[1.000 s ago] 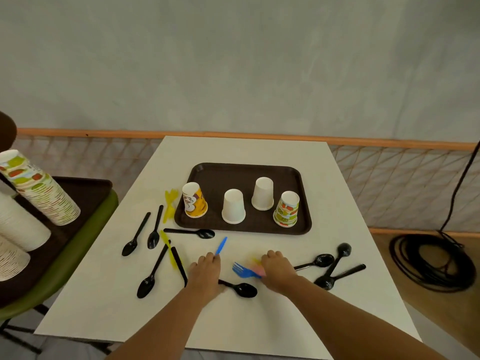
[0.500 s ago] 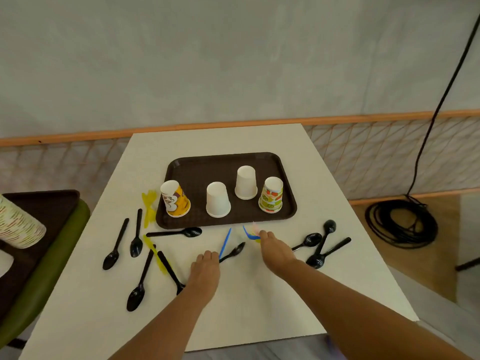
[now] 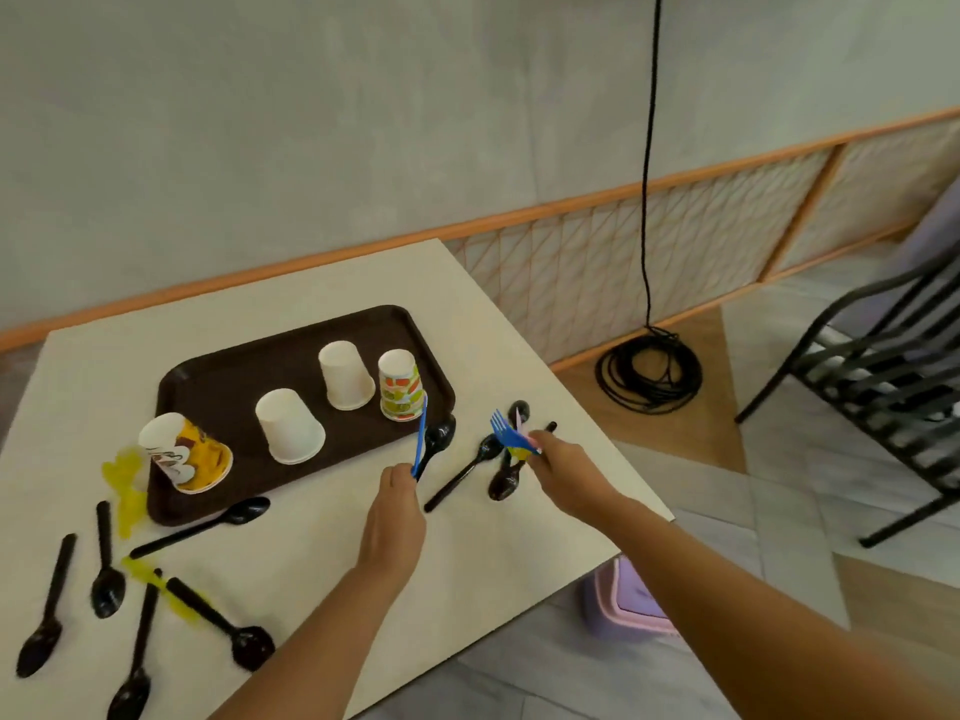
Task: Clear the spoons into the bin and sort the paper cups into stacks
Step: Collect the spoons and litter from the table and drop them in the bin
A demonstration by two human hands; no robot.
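My left hand (image 3: 396,517) grips a black spoon (image 3: 435,445) and a blue utensil (image 3: 420,437), lifted near the tray's right corner. In my right hand (image 3: 563,472) are a blue fork (image 3: 506,431) and a pink and a yellow piece. Three black spoons (image 3: 470,467) lie on the table under and beside that hand. Several more black spoons (image 3: 202,522) and yellow utensils (image 3: 127,491) are spread over the table's left side. The brown tray (image 3: 234,379) carries two white cups (image 3: 289,426), a patterned cup (image 3: 399,384) and a tilted yellow printed cup (image 3: 184,452), all upside down.
A purple bin (image 3: 621,600) stands on the floor below the table's right edge, partly hidden by my right arm. A coiled black cable (image 3: 649,371) lies by the wall. A black chair (image 3: 883,376) stands at the right. The white table (image 3: 311,563) ends close to my right hand.
Both hands have lifted their utensils off the table and moved right, toward the table's right edge. The view has swung right, so the bin and chair have come into sight.
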